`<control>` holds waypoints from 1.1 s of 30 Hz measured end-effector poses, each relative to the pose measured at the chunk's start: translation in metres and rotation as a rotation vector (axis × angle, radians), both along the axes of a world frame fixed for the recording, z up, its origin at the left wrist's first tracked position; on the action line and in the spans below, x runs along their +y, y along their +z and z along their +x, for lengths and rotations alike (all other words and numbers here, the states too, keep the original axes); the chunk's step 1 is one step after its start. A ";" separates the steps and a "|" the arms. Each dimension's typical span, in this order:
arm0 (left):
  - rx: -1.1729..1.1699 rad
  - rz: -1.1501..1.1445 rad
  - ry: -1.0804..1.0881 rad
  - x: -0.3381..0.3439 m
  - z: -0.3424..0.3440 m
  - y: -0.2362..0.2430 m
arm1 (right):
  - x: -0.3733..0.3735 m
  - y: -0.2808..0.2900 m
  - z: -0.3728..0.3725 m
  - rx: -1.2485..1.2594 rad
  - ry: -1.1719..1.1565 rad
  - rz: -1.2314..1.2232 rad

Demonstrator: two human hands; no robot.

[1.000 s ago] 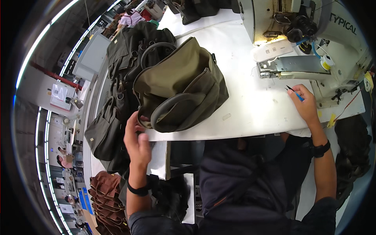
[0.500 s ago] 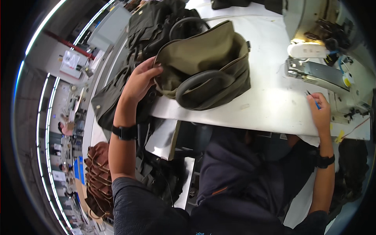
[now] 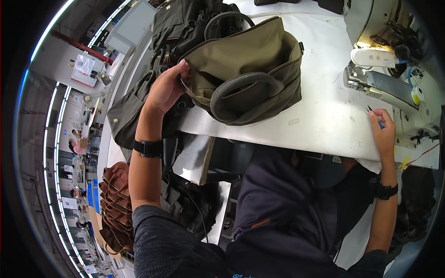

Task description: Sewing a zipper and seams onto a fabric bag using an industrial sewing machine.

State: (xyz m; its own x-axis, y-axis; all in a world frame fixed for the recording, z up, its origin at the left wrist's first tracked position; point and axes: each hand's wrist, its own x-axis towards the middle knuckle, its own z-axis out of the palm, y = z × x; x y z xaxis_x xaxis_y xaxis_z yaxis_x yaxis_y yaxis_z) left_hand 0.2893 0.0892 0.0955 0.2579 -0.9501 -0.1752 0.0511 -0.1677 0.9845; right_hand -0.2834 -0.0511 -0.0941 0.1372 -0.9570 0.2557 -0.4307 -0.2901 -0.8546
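Note:
An olive-green fabric bag (image 3: 236, 53) stands on the white table, its zipped mouth gaping and the lining showing. One padded handle (image 3: 215, 104) arches over its near side; another handle (image 3: 211, 25) rises behind it. My left hand (image 3: 167, 88) pinches the bag's left edge near the zip end, thumb and fingers closed on it. Off to the right, at the table's front edge, my right hand (image 3: 384, 132) is curled round a small blue-handled tool (image 3: 380, 124) with a dark pointed tip. Most of that tool is hidden in my fingers.
A sewing machine (image 3: 384, 85) with a lit lamp occupies the right of the white table (image 3: 324, 111). More dark green bags (image 3: 132, 109) are piled on the left. Brown bags (image 3: 116, 199) are heaped lower left, near a metal-topped ledge (image 3: 190, 162).
The bag and the table shift slightly in view, and the bag's mouth is turned so more of the near zip shows. My left hand keeps its grip; the right stays by the machine.

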 end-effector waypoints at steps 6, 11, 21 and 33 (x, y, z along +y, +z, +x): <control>0.047 -0.032 -0.084 0.013 -0.014 0.001 | 0.001 0.002 0.002 -0.041 0.008 0.032; 0.064 -0.046 -0.112 0.021 -0.015 -0.002 | 0.003 0.004 0.002 -0.005 0.003 0.004; -0.001 -0.099 -0.138 0.025 -0.012 -0.002 | 0.005 0.006 0.004 -0.028 -0.011 0.022; -1.301 -0.156 -0.396 0.030 -0.077 0.039 | 0.008 0.013 0.008 0.041 -0.073 0.014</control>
